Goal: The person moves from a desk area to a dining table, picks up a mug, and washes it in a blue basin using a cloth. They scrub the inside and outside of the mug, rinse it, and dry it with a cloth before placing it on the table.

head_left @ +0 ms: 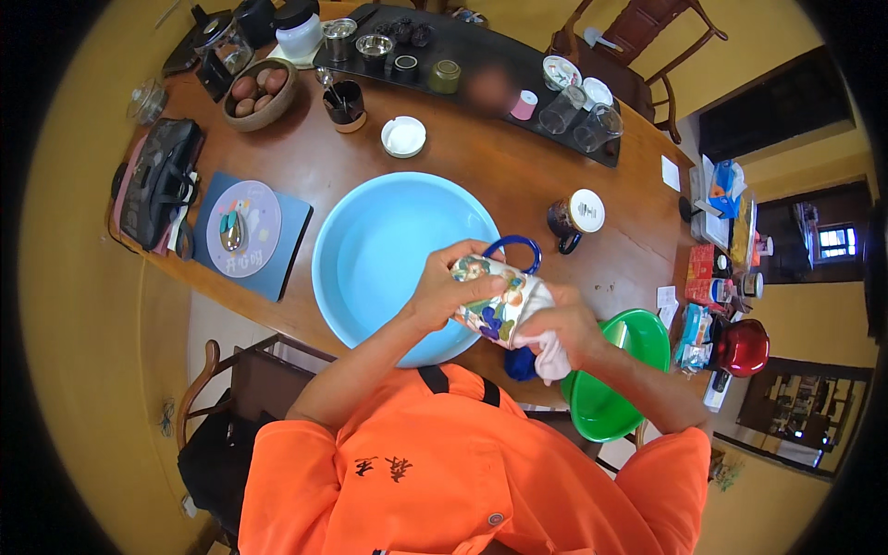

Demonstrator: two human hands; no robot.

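Observation:
My left hand [444, 291] grips a colourful patterned mug [490, 301] with a blue handle [514, 248], held on its side over the near rim of a big light-blue basin [370, 250]. My right hand [566, 328] presses a white cloth [548, 356] into the mug's mouth. Something dark blue [520, 363] shows just under the hands. Orange sleeves cover both of my upper arms.
A green basin [610, 398] sits at my right by the table edge. A dark lidded mug [573, 217] stands beyond it. White ashtray [403, 136], bowl of eggs [259, 92], tea tray with cups [481, 65], blue mat [245, 231], black bag [159, 180] lie farther off.

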